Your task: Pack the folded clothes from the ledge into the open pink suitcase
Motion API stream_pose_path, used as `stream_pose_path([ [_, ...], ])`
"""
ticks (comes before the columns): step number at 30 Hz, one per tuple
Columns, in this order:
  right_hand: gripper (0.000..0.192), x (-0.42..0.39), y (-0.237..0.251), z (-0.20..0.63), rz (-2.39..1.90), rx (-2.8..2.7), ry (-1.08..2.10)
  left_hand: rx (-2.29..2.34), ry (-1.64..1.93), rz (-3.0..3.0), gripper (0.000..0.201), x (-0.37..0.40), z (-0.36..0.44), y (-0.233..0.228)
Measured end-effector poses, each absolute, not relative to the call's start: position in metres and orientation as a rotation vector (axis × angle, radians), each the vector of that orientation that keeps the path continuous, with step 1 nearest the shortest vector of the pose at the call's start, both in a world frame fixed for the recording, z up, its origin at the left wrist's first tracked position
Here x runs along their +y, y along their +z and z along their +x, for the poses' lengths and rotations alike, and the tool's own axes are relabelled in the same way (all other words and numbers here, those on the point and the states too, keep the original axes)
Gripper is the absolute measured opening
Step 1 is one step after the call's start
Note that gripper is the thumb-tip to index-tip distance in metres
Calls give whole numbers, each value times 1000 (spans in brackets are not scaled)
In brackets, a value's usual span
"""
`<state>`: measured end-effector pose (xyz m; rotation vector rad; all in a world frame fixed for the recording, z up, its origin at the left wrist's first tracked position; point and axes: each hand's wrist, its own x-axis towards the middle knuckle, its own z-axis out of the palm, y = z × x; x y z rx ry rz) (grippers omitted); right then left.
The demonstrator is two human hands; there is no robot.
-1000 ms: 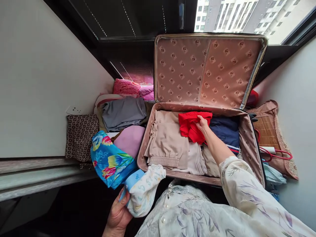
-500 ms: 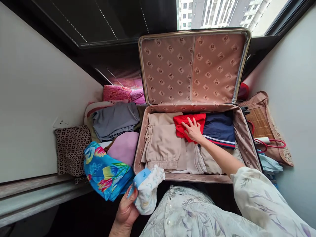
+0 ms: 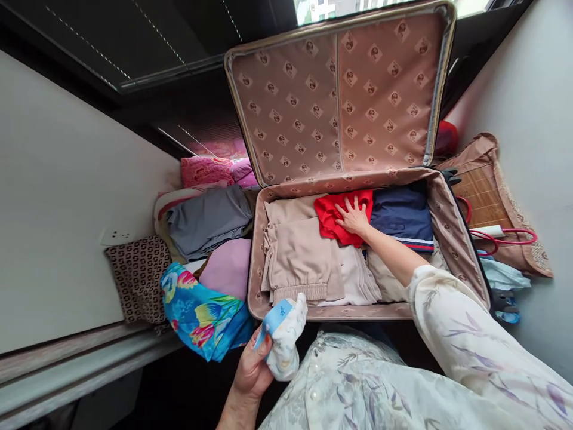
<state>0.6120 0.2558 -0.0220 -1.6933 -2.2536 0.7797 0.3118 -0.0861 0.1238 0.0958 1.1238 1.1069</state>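
Observation:
My left hand (image 3: 254,365) is closed around white patterned socks (image 3: 286,349) with a blue paper band, just in front of the suitcase's near edge. Fingers spread, my right hand (image 3: 353,217) lies flat on a crumpled red cloth garment (image 3: 326,216) inside the open suitcase (image 3: 286,312). Under and left of the red garment are folded beige trousers (image 3: 302,257) with a gathered waistband. Folded navy clothing (image 3: 398,218) with white and red stripes is to its right. Pale folded clothes (image 3: 358,278) lie along the near side, partly hidden by my right forearm.
The suitcase lid (image 3: 340,101) leans back toward the window. Grey folded clothing (image 3: 210,218), a blue floral cloth (image 3: 210,313) and a brown patterned cloth (image 3: 138,278) are piled on the left. On the right are a woven bag (image 3: 483,191) and a red cord (image 3: 521,236).
The view has tilted and shifted. My right hand has flattened onto the red garment, its fingers more spread, and the garment looks more rumpled. My left hand still holds the socks.

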Motion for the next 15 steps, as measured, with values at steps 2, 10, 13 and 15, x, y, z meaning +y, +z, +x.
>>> stream_pose_path([
  [2,42,242,-12,616,-1606,-2158,918,1150,1071,133,38,-78,317,128],
  [10,77,101,33,608,-874,-1859,1880,1123,949,197,42,-19,342,139],
  [13,73,54,51,623,-661,-1490,2284,1131,976,213,43,4,341,136],
  [15,60,37,65,641,-704,-1367,2267,1097,852,308,46,20,346,134],
])
